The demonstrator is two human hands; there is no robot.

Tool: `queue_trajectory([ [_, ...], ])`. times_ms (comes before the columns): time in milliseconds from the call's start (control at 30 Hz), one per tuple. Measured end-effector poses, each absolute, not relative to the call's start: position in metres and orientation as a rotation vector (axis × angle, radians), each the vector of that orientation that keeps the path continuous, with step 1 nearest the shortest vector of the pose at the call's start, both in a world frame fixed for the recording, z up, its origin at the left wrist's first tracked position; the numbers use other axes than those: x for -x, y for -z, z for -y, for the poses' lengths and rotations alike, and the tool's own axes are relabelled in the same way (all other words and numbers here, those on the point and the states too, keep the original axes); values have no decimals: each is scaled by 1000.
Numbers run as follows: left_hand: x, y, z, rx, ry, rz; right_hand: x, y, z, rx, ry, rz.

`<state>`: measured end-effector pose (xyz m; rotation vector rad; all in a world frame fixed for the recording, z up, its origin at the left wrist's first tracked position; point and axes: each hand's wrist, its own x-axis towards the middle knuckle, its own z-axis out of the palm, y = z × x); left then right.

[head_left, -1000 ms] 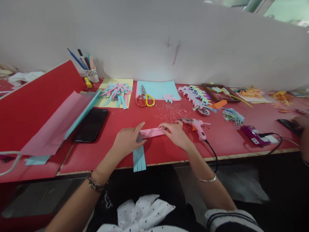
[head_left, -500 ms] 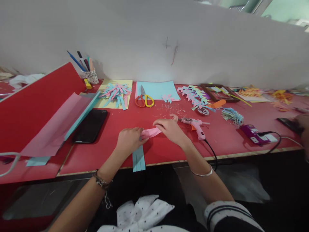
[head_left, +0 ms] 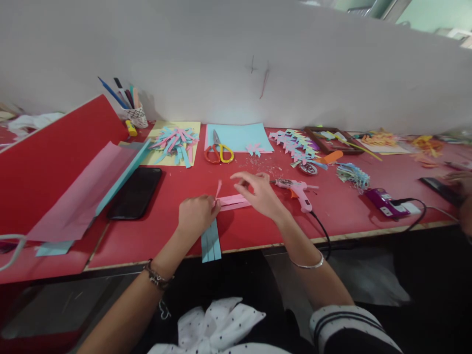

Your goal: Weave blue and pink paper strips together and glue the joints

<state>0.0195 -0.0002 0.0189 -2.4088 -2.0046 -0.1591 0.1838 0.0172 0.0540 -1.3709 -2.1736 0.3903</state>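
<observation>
My left hand [head_left: 197, 216] is pinched at the crossing of pink and light-blue paper strips. The pink paper strips [head_left: 234, 202] run right along the red table, slit lengthwise, and one narrow pink strip [head_left: 219, 189] is folded up over the left fingertips. Toward the front edge hang the blue paper strips [head_left: 211, 246], partly covered by that hand. My right hand [head_left: 261, 195] hovers over the right end of the pink strips, its thumb and forefinger apart and holding nothing. Just right of it lies a pink glue gun [head_left: 303, 198].
Scissors [head_left: 217, 137] rest on blue paper sheets [head_left: 239, 130]. Cut strips [head_left: 176, 140] are heaped on yellow paper. A phone [head_left: 136, 194] and leaning pink paper [head_left: 84, 191] are at left. A purple power adapter [head_left: 387, 204] is at right; another person's hand [head_left: 462, 182] is beyond.
My right hand has let go of the pink strips and its fingers have spread. The pink strips now lie flatter, and one narrow strip stands up at my left fingertips.
</observation>
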Motion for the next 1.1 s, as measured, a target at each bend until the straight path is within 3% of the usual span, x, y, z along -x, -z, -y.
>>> queue_trajectory([
  [300,-10,-19,-4,2303,195,2278,-273,-23,1,2282,421,1429],
  [633,4,-11,-2,2457,441,2356,-291,5,-8,2373,236,1462],
  [900,7,-2,-3,2477,552,2241,-265,4,14,1976,69,1580],
  [1100,9,-1,-4,2615,640,2145,-238,8,21,1987,-158,1592],
])
